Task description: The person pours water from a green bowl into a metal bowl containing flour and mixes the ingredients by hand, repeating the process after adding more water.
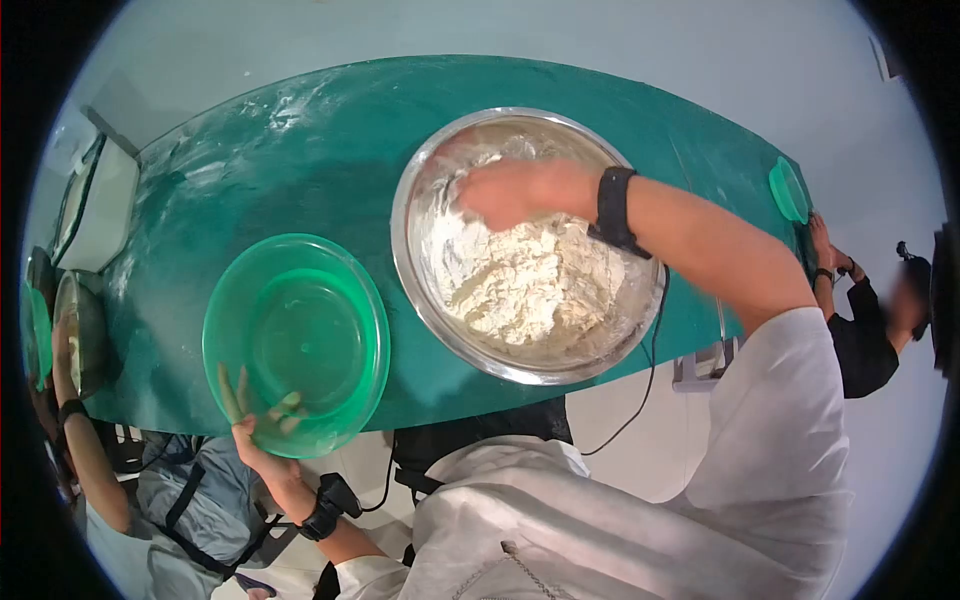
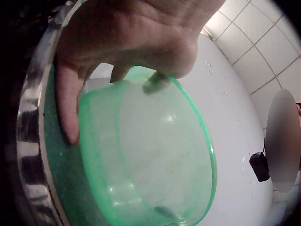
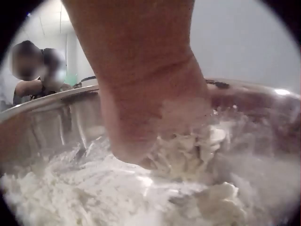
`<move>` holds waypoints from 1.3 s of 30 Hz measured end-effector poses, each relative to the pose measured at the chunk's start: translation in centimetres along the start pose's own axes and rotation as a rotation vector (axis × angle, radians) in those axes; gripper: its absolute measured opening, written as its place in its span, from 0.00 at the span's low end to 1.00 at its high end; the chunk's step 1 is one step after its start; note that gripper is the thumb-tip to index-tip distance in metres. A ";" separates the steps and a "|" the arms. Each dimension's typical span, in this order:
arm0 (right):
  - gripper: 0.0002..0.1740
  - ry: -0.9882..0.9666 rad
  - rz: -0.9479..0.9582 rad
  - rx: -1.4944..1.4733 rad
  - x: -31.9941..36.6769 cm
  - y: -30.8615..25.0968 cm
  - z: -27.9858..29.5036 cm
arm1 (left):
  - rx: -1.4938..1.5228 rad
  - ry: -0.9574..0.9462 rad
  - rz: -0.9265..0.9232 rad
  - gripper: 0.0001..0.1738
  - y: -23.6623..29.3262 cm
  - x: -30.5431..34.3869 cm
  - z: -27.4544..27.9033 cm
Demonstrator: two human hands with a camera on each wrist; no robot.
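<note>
My left hand (image 1: pixel 255 437) holds a translucent green plastic basin (image 1: pixel 372 330) by its near left rim, with fingers on both sides of the wall. The left wrist view shows this basin (image 2: pixel 160 122) tilted below the palm, a finger down along its outside. My right hand (image 1: pixel 525 192) reaches into a wide stainless steel bowl (image 1: pixel 403 250), towards its far left wall. Lumpy, partly wet flour (image 1: pixel 540 275) covers the bowl's bottom. In the right wrist view, pale dough clumps (image 3: pixel 188 155) surround the hand, and its fingers are hidden in the flour.
The green tabletop (image 1: pixel 310 195) has flour smears. A white box (image 1: pixel 105 205) stands at its left end. People work at both ends, one by a metal bowl (image 1: pixel 85 330), another by a green bowl (image 1: pixel 790 188). A black cable (image 1: pixel 645 370) hangs near the table's front edge.
</note>
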State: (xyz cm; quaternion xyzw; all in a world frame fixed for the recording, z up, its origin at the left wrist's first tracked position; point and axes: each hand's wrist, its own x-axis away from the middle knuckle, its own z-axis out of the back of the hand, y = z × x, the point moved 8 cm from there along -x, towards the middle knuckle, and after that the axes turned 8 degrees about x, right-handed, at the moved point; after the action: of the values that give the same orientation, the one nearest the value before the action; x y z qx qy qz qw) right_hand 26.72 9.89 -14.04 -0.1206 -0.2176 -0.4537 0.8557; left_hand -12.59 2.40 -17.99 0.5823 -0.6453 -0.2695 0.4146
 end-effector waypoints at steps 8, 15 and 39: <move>0.25 -0.415 -0.462 0.075 7.5 3.0 -5.0 | -0.004 -0.002 -0.005 0.41 0.2 0.0 -0.1; 0.33 -0.288 -0.415 -0.422 12.5 1.1 -4.6 | 0.004 0.037 -0.001 0.44 0.3 0.0 -0.4; 0.27 -0.107 -0.083 -0.479 12.0 -3.1 -2.2 | -0.030 0.011 -0.024 0.37 -0.1 0.0 0.9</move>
State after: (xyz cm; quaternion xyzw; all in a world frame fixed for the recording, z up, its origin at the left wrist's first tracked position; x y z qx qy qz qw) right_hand 30.67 -1.42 -10.14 -0.3347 -0.1539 -0.5201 0.7706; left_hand -13.31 2.24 -18.58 0.5852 -0.6320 -0.2807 0.4235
